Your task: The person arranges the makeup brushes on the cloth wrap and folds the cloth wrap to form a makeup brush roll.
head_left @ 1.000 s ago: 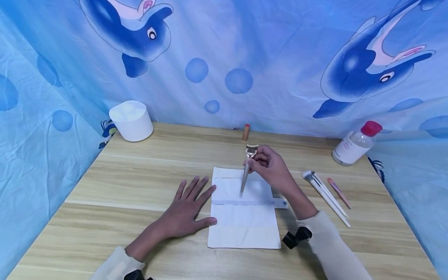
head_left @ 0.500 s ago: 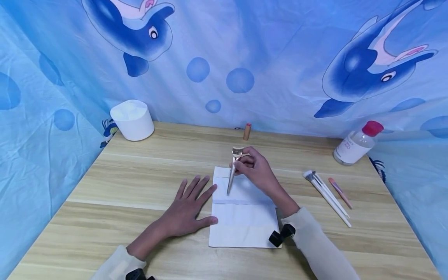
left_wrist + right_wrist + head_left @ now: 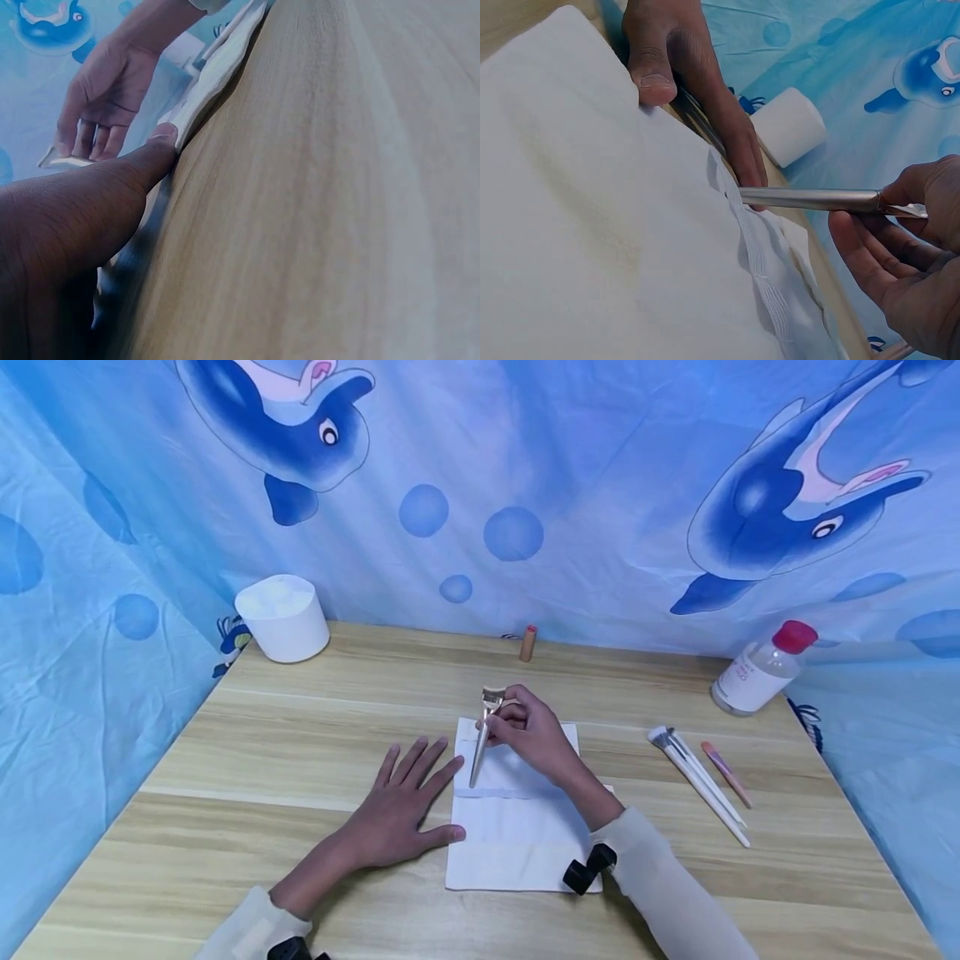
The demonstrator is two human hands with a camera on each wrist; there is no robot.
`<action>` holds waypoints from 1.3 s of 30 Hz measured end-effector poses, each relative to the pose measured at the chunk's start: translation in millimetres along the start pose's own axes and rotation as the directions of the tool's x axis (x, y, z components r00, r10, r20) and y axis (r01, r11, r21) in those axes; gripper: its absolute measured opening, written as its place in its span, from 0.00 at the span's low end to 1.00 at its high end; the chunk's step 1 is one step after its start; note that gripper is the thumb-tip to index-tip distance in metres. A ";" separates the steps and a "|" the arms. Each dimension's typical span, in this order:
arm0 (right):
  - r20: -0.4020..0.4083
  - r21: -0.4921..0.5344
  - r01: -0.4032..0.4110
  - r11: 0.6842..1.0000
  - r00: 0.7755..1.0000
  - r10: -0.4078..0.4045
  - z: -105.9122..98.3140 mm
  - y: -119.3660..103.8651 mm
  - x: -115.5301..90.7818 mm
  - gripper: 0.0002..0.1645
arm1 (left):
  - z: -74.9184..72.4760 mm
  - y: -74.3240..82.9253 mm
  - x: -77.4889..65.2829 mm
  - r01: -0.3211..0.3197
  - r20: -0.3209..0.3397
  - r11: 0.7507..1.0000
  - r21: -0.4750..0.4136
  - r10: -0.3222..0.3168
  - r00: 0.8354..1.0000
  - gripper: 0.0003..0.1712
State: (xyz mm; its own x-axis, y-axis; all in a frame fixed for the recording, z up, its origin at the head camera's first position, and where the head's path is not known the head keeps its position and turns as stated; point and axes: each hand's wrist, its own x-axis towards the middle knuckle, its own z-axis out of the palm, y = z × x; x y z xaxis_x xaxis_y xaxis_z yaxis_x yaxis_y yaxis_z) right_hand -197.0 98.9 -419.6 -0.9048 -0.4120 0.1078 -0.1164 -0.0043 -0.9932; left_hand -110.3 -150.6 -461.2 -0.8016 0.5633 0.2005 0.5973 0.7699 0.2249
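Note:
A white cloth brush roll [image 3: 517,843] lies unfolded on the table, with an elastic band [image 3: 761,277] running across it. My right hand [image 3: 532,735] pinches a metallic makeup brush [image 3: 480,752] near its wide golden head, handle pointing down. In the right wrist view, the handle's end is right at the elastic band, towards the roll's left edge. My left hand [image 3: 401,814] lies flat with fingers spread; its thumb [image 3: 161,139] and index fingertip rest at the roll's left edge. My right forearm hides part of the roll's right side.
Two white-handled brushes [image 3: 701,785] and a pink brush [image 3: 726,772] lie to the right. A clear bottle with a red cap [image 3: 757,672] stands back right, a white roll [image 3: 285,618] back left. A small brown tube [image 3: 528,643] stands near the back curtain [image 3: 600,527].
My right hand has carried the makeup brush leftward and slightly nearer, from the roll's middle to its left part, the handle's end coming down to the elastic band. My left hand has stayed put.

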 end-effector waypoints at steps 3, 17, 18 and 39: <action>0.003 0.006 0.003 1.000 1.000 -0.003 1.1 1.2 -0.6 0.18 | 0.3 -0.1 -0.4 -0.002 -0.003 1.000 0.000 0.002 1.000 0.51; 0.027 -0.097 -0.117 0.988 0.992 0.120 7.7 3.3 -3.1 0.20 | 0.0 0.6 -1.3 -0.004 -0.006 1.000 0.012 0.004 1.000 0.51; 0.034 -0.106 -0.122 0.987 0.991 0.127 8.1 3.8 -3.3 0.22 | 0.0 0.5 -1.2 -0.002 -0.005 1.000 0.013 0.003 1.000 0.51; 0.169 -0.209 -0.184 0.960 0.961 0.221 9.7 9.4 -8.3 0.19 | 1.1 -0.4 -0.5 -0.013 -0.004 1.000 0.022 0.013 1.000 0.51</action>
State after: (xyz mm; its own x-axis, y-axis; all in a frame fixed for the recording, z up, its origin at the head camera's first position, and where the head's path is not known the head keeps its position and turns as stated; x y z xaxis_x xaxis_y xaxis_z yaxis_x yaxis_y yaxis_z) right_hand -186.6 93.4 -430.3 -0.8255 -0.5508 -0.1230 -0.0311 0.2621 -0.9645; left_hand -110.1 -150.8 -462.4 -0.7935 0.5722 0.2072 0.6069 0.7689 0.2010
